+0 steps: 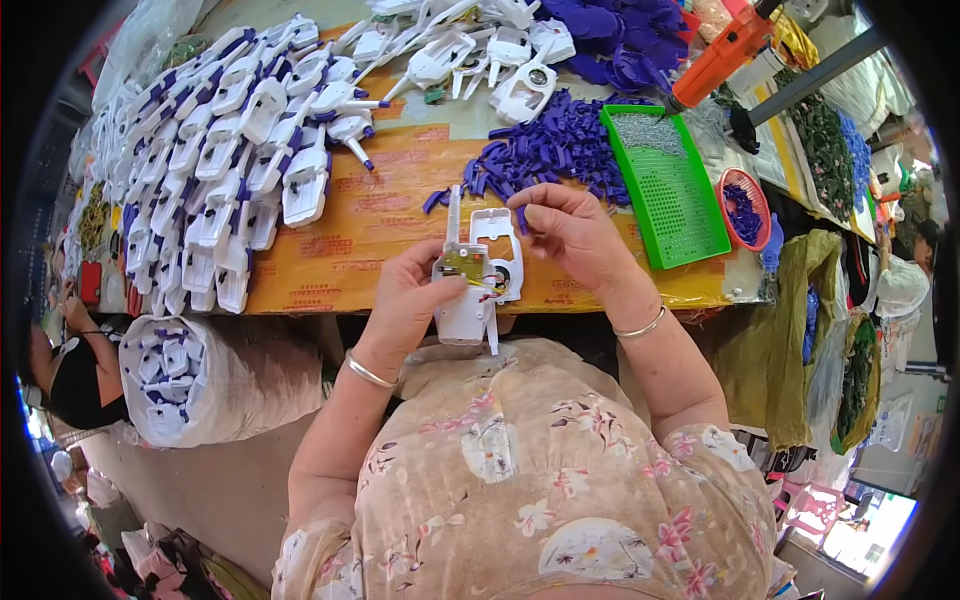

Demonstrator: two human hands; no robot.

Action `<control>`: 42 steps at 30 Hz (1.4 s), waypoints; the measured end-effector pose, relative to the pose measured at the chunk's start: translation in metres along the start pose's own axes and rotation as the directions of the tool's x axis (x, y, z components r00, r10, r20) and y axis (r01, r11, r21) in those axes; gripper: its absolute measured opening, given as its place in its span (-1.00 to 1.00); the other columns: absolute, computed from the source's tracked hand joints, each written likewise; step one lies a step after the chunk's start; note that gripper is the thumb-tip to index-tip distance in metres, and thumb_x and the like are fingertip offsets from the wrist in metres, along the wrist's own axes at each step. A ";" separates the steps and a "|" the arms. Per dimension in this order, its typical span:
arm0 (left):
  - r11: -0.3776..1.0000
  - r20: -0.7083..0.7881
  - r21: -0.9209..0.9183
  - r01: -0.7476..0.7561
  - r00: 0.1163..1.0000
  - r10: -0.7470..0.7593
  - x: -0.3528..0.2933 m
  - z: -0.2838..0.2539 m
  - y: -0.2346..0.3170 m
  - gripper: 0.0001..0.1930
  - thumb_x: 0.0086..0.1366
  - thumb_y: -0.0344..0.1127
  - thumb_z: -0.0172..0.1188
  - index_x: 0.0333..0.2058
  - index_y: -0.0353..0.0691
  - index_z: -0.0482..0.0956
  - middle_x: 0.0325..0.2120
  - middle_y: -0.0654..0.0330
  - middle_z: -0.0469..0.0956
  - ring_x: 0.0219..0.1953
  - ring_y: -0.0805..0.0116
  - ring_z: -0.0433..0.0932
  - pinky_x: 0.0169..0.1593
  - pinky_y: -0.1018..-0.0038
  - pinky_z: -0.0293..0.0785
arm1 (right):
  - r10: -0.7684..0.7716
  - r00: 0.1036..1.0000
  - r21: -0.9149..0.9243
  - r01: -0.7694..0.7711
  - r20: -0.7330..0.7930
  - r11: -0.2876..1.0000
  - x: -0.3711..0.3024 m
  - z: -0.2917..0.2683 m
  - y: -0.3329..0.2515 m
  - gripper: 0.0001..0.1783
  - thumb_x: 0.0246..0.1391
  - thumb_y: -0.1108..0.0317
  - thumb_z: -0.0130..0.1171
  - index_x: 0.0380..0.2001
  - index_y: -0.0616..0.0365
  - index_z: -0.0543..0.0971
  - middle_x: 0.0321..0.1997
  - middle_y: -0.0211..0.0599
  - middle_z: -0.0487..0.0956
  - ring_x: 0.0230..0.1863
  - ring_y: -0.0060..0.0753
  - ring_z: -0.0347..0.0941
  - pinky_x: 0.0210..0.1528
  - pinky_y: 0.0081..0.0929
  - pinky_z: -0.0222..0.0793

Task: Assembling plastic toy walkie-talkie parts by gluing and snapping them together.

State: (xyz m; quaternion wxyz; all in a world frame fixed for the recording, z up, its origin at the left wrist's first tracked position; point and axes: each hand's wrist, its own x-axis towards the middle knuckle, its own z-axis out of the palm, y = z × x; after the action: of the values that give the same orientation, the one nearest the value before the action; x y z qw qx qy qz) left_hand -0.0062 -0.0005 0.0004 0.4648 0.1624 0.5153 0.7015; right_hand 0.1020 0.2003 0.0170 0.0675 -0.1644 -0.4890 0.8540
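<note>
While rows of finished white housings [215, 170] already fill the worktop [380, 240], the left hand [405, 295] grips an open housing [470, 290] and the right hand [570, 230] pinches a purple clip [522, 215], with a heap of purple clips [555, 150] left.

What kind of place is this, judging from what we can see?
Probably a small assembly workshop: rows of identical white plastic housings, a pile of small blue parts, and an orange power screwdriver hanging above the table.
</note>
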 end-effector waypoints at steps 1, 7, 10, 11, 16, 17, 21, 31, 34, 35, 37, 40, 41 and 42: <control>1.000 0.001 0.014 -0.006 1.000 0.006 -0.001 0.002 0.000 -0.63 0.06 -0.59 0.16 -0.09 -0.37 0.47 -0.29 0.21 0.56 -0.30 0.53 0.53 -0.17 0.58 0.47 | 0.007 1.000 0.002 -0.007 0.007 1.000 0.001 0.002 0.002 -0.84 0.14 0.44 0.08 -0.21 0.20 0.55 -0.40 -0.47 0.54 -0.49 -0.71 0.37 -0.45 -0.73 0.33; 1.000 0.005 0.027 -0.005 1.000 0.005 0.000 0.006 0.002 -0.65 0.08 -0.56 0.15 -0.09 -0.37 0.48 -0.30 0.22 0.56 -0.31 0.55 0.52 -0.19 0.60 0.46 | -0.033 0.999 -0.244 0.040 0.034 0.969 0.003 0.012 0.003 -0.84 0.09 0.50 0.08 -0.24 0.19 0.56 -0.30 -0.40 0.59 -0.44 -0.74 0.38 -0.41 -0.79 0.30; 1.000 0.003 0.027 -0.001 1.000 0.001 -0.001 0.007 0.002 -0.66 0.08 -0.56 0.14 -0.10 -0.37 0.48 -0.31 0.22 0.57 -0.33 0.55 0.53 -0.22 0.60 0.47 | -0.042 0.997 -0.308 0.062 0.071 0.949 0.003 0.015 0.004 -0.86 0.07 0.49 0.09 -0.28 0.22 0.57 -0.33 -0.43 0.59 -0.43 -0.74 0.38 -0.38 -0.75 0.31; 1.000 0.006 0.030 0.004 1.000 -0.004 -0.001 0.007 0.003 -0.66 0.09 -0.56 0.14 -0.10 -0.37 0.48 -0.32 0.23 0.57 -0.33 0.56 0.53 -0.23 0.60 0.48 | -0.058 0.994 -0.344 0.087 0.093 0.935 0.004 0.016 0.004 -0.87 0.07 0.49 0.10 -0.30 0.23 0.57 -0.35 -0.43 0.58 -0.42 -0.73 0.39 -0.36 -0.72 0.33; 0.999 0.027 0.051 0.004 1.000 -0.005 -0.003 0.010 0.002 -0.67 0.09 -0.55 0.13 -0.11 -0.36 0.49 -0.33 0.23 0.58 -0.35 0.55 0.54 -0.25 0.59 0.49 | -0.089 0.989 -0.282 0.120 0.118 0.952 0.004 0.016 0.012 -0.89 0.04 0.51 0.10 -0.32 0.26 0.56 -0.37 -0.41 0.57 -0.40 -0.66 0.42 -0.30 -0.64 0.38; 0.998 0.020 0.060 0.013 1.000 -0.014 -0.003 0.010 0.002 -0.68 0.09 -0.54 0.13 -0.11 -0.35 0.49 -0.33 0.22 0.58 -0.35 0.54 0.54 -0.26 0.59 0.49 | -0.098 0.988 -0.283 0.128 0.116 0.951 0.004 0.016 0.011 -0.88 0.05 0.52 0.10 -0.31 0.26 0.55 -0.37 -0.40 0.58 -0.40 -0.66 0.43 -0.30 -0.65 0.38; 0.998 0.023 0.048 0.048 0.999 -0.049 -0.005 0.009 0.002 -0.67 0.11 -0.54 0.13 -0.09 -0.36 0.49 -0.29 0.20 0.58 -0.30 0.51 0.55 -0.17 0.56 0.47 | -0.141 0.988 -0.244 0.154 0.068 0.958 0.003 0.023 0.011 -0.86 0.06 0.55 0.09 -0.27 0.25 0.53 -0.35 -0.38 0.59 -0.37 -0.67 0.44 -0.31 -0.67 0.38; 0.997 -0.009 0.072 0.023 1.000 -0.023 -0.005 0.013 0.001 -0.69 0.10 -0.50 0.13 -0.13 -0.36 0.49 -0.37 0.25 0.56 -0.39 0.58 0.51 -0.34 0.62 0.46 | -0.155 0.988 -0.124 0.153 -0.005 0.980 0.003 0.021 0.028 -0.86 0.06 0.57 0.09 -0.27 0.23 0.53 -0.30 -0.34 0.61 -0.37 -0.66 0.45 -0.34 -0.67 0.37; 0.997 -0.012 0.075 0.019 1.000 -0.018 -0.006 0.016 0.003 -0.69 0.11 -0.51 0.12 -0.12 -0.37 0.48 -0.36 0.24 0.56 -0.39 0.58 0.52 -0.33 0.62 0.47 | -0.151 0.989 -0.118 0.148 -0.013 0.982 0.001 0.020 0.029 -0.87 0.06 0.58 0.10 -0.28 0.23 0.54 -0.32 -0.35 0.61 -0.38 -0.67 0.45 -0.34 -0.67 0.36; 0.997 -0.018 0.078 0.020 1.000 -0.018 -0.007 0.017 0.004 -0.69 0.11 -0.52 0.11 -0.12 -0.38 0.48 -0.36 0.24 0.56 -0.39 0.58 0.52 -0.32 0.61 0.47 | -0.158 0.987 -0.116 0.156 -0.008 0.981 0.002 0.020 0.031 -0.87 0.06 0.57 0.11 -0.28 0.24 0.54 -0.31 -0.33 0.61 -0.35 -0.64 0.48 -0.31 -0.67 0.40; 0.997 -0.007 0.069 0.036 0.999 -0.036 -0.007 0.015 0.004 -0.68 0.11 -0.53 0.13 -0.10 -0.37 0.48 -0.33 0.24 0.56 -0.35 0.57 0.52 -0.25 0.61 0.47 | -0.164 0.986 -0.113 0.163 -0.006 0.980 0.001 0.019 0.033 -0.88 0.06 0.56 0.13 -0.28 0.26 0.53 -0.30 -0.32 0.61 -0.32 -0.61 0.51 -0.28 -0.67 0.45; 0.998 0.011 0.061 0.032 0.999 -0.033 -0.008 0.015 0.003 -0.66 0.11 -0.54 0.14 -0.08 -0.36 0.48 -0.31 0.24 0.57 -0.32 0.56 0.52 -0.18 0.60 0.47 | -0.180 0.983 -0.102 0.176 -0.035 0.979 0.000 0.021 0.036 -0.88 0.07 0.58 0.12 -0.28 0.26 0.53 -0.30 -0.32 0.61 -0.32 -0.60 0.51 -0.27 -0.66 0.45; 0.998 0.019 0.062 0.011 1.000 -0.012 -0.009 0.015 0.003 -0.66 0.11 -0.54 0.15 -0.08 -0.35 0.49 -0.31 0.25 0.57 -0.32 0.56 0.53 -0.18 0.60 0.47 | -0.194 0.980 -0.108 0.188 -0.043 0.976 0.000 0.023 0.036 -0.88 0.06 0.58 0.12 -0.28 0.25 0.53 -0.31 -0.32 0.60 -0.31 -0.60 0.51 -0.26 -0.66 0.44; 0.998 0.020 0.062 0.015 1.000 -0.016 -0.009 0.016 0.004 -0.66 0.11 -0.54 0.15 -0.08 -0.35 0.49 -0.31 0.25 0.57 -0.32 0.56 0.53 -0.18 0.60 0.47 | -0.207 0.977 -0.114 0.200 -0.053 0.973 -0.001 0.023 0.037 -0.88 0.06 0.58 0.12 -0.29 0.25 0.53 -0.31 -0.33 0.60 -0.30 -0.60 0.51 -0.25 -0.65 0.44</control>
State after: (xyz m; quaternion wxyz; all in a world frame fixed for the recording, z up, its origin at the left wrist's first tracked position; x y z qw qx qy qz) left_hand 0.0082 0.0009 0.0134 0.4703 0.1796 0.5333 0.6798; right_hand 0.0964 0.1619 -0.0036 0.1613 -0.1444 -0.5465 0.8090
